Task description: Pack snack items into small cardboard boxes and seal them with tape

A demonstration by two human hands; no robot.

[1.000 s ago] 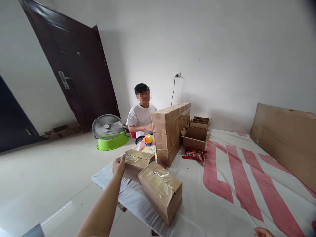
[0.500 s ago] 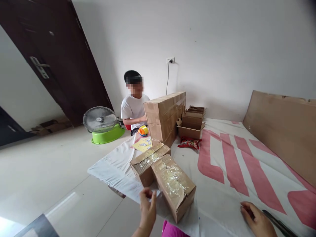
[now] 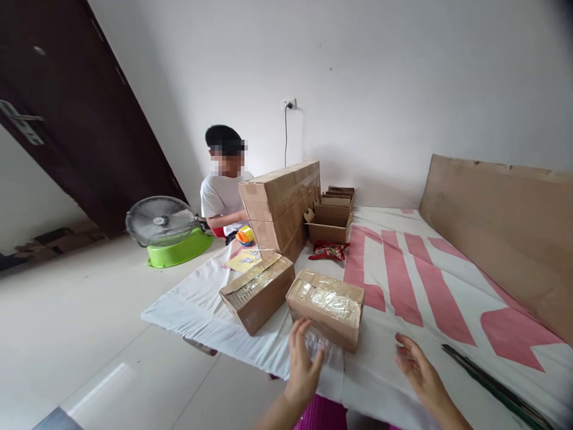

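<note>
A taped cardboard box (image 3: 326, 307) lies on the cloth-covered table just ahead of me. My left hand (image 3: 304, 358) is at its near side, fingers apart; whether the fingertips touch the cardboard I cannot tell. To the right of that box my right hand (image 3: 416, 365) hovers over the cloth, fingers parted and holding nothing. A second taped box (image 3: 259, 292) sits to the left, separated from the first by a narrow gap. Dark long tools, perhaps blades or scissors (image 3: 492, 382), rest on the cloth to the right of my right hand.
Behind the two boxes stands a stack of taped boxes (image 3: 282, 209), with open boxes (image 3: 330, 224) and a red snack packet (image 3: 329, 251) beside it. A person in white (image 3: 224, 200) sits beyond. A large cardboard sheet (image 3: 496, 221) leans at right; a fan (image 3: 161, 221) is left.
The nearer box has turned crosswise and moved away from the other box. Both my hands have shifted forward, the right one also leftward. The view has swung slightly to the right.
</note>
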